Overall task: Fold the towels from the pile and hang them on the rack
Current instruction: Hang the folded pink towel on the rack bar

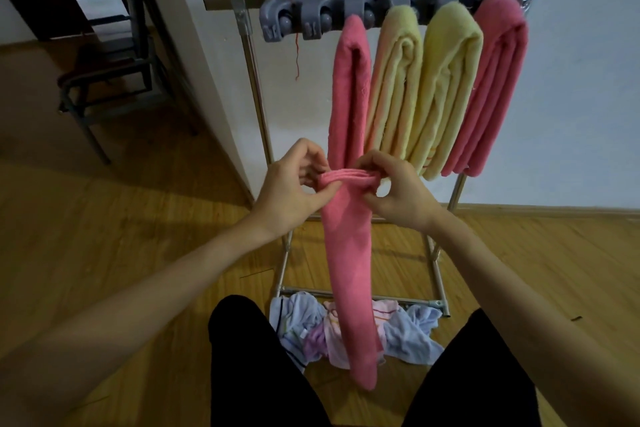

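Folded into a long narrow strip, the pink towel [349, 270], long axis close to vertical, upper end at the hands, lower end down between the knees in front of the pile [412, 336] on the floor. Gripped at its top edge from both sides: left hand [291, 180] with fingers curled around the left corner, right hand [394, 187] pinching the right corner between thumb and curled fingers (layers of the fold visible as thin lines between the two hands). Behind, on the rack [249, 55], four hung towels side by side, pink, yellow, yellow, pink, under a grey holder bar [311, 17]. Hidden by the held strip: middle of the pile and part of the lower rack rail. Fingertips of both hands partly buried in the cloth, hard to make out. At far left, a dark chair [114, 69] near a doorway, dim. Wooden floor [104, 236] all around.
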Demonstrator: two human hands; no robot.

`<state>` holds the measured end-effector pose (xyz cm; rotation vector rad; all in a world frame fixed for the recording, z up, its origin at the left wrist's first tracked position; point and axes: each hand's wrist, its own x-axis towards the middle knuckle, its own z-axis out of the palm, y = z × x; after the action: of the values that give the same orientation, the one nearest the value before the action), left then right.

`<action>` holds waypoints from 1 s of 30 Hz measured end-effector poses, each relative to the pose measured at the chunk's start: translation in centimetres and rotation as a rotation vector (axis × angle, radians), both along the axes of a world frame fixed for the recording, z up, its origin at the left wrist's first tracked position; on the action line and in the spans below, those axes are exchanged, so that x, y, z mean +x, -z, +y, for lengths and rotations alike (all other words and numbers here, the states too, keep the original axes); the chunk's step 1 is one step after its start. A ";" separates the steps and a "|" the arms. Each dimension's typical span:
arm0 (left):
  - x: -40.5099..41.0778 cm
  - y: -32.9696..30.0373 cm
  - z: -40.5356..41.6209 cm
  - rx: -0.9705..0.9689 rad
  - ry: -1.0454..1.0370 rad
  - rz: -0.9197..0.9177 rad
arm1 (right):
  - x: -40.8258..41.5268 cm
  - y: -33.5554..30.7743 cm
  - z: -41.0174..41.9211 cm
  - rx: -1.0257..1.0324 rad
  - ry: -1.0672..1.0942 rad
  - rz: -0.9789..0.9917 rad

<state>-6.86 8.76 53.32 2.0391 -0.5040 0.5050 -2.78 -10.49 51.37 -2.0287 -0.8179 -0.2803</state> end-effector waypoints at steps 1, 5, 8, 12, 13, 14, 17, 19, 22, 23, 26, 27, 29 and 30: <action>0.1 -0.2 -0.4 -0.002 0.012 0.002 | 0.1 -0.5 -0.4 -0.029 -0.016 0.004; 0.4 -1.0 -1.3 0.015 0.042 -0.011 | 0.2 -2.4 -1.6 -0.074 -0.113 0.024; 0.4 -1.1 -1.5 -0.035 0.048 0.003 | 0.6 -3.2 -1.9 -0.082 -0.150 0.024; 0.2 0.1 -0.3 -0.144 0.081 0.122 | 1.0 -3.5 -1.5 -0.107 -0.158 0.010; 0.2 1.2 0.3 -0.147 0.079 0.179 | 1.1 -3.4 -1.3 -0.111 -0.148 0.006; 0.1 2.5 0.9 -0.136 0.075 0.248 | 1.1 -3.3 -1.1 -0.112 -0.135 0.006; -0.3 8.3 2.0 -0.060 0.050 0.490 | 1.2 -3.1 -0.7 -0.095 -0.110 0.001; -0.5 12.3 2.0 -0.050 0.028 0.604 | 1.3 -3.2 -0.4 -0.066 -0.085 -0.009; -0.1 16.8 1.5 -0.084 -0.033 0.658 | 1.5 -3.6 -0.2 -0.014 -0.039 0.001; 0.3 17.7 1.2 -0.078 -0.052 0.656 | 1.5 -3.7 -0.1 -0.001 -0.023 0.003; 1.6 18.7 -0.5 0.028 -0.112 0.658 | 1.8 -4.1 -0.3 0.072 0.031 -0.003; 2.0 18.7 -1.1 0.057 -0.136 0.659 | 1.9 -4.0 -0.5 0.097 0.061 -0.001; 3.1 18.8 -1.5 0.048 -0.184 0.657 | 2.3 -3.5 -1.4 0.134 0.152 -0.004; 3.6 18.8 -1.4 0.016 -0.196 0.661 | 2.4 -3.0 -2.1 0.158 0.219 -0.001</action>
<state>-3.28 7.40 34.49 2.1279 0.0917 -0.0779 -0.33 -12.58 54.32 -1.9697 -0.5549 -0.4550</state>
